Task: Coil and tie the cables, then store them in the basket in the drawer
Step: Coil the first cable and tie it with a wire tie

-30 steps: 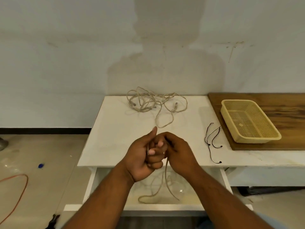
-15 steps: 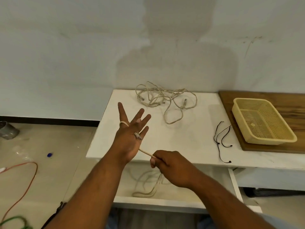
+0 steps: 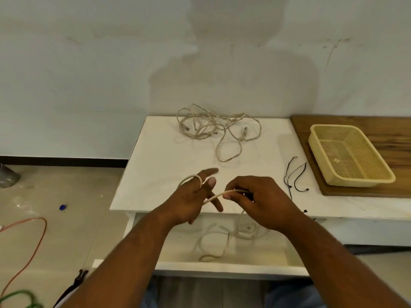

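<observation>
A beige cable (image 3: 219, 195) runs around the spread fingers of my left hand (image 3: 191, 201), forming a loop over the back of the fingers. My right hand (image 3: 259, 200) pinches the same cable just to the right and holds it taut. The rest of this cable hangs down in loose curls into the open drawer (image 3: 222, 266). A tangled pile of beige cables (image 3: 216, 130) lies at the back of the white table (image 3: 155, 165). The yellow mesh basket (image 3: 382, 174) stands on a wooden board at the right, not in the drawer.
Thin black ties (image 3: 295, 174) lie on the table between my right hand and the wooden board (image 3: 395, 127). On the floor at left are an orange cable (image 3: 35, 243), a green cable (image 3: 20, 296), a blue cap (image 3: 63, 206) and a metal pot (image 3: 6, 176).
My hands came apart from a joined clasp. The left hand spread its fingers with the cable looped on them, then turned sideways, while my right hand brought the cable up and across beside it.
</observation>
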